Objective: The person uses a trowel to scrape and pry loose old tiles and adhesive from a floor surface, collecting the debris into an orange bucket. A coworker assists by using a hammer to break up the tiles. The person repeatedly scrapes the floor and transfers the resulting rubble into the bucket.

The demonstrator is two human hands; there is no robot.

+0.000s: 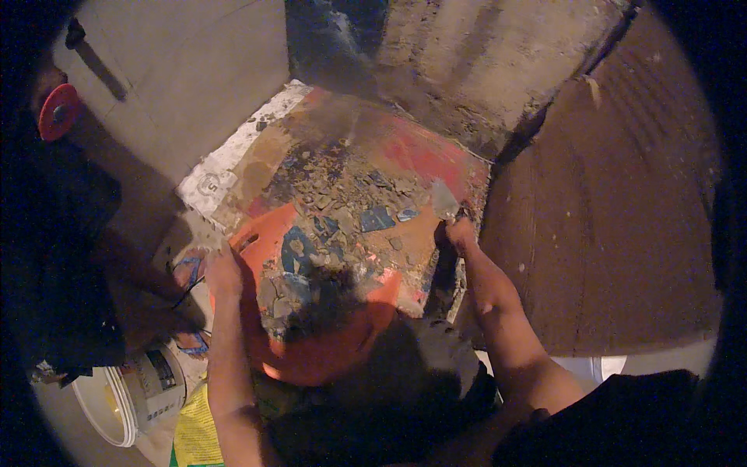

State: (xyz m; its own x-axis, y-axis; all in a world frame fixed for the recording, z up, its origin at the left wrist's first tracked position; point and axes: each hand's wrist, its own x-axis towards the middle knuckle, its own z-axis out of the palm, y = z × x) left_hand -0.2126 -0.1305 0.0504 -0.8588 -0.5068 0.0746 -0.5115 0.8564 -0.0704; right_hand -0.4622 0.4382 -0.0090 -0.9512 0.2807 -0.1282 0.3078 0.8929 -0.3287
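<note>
An orange tub (319, 366) stands tilted in front of me, filled with broken pieces and dusty rubble (299, 268). At its left rim, beside the handle slot, my left hand (223, 268) is closed on the edge; its fingertips are blurred. My right hand (461, 233) is wrapped round the handle of a trowel (444, 201) with a pale flat blade. That blade rests near the right side of a stained sheet (420, 156), which reaches from the tub toward the corner. Loose chips and dust (342, 187) cover the sheet's middle, with dark blue fragments (378, 219) among them.
A brown panel (599, 210) rises at the right, and a rough wall (467, 62) stands behind the sheet. Someone's sandalled foot (188, 271) is at the left. A white bucket (109, 405) lies near a yellow bag (194, 432). A red disc (59, 113) shows farther left.
</note>
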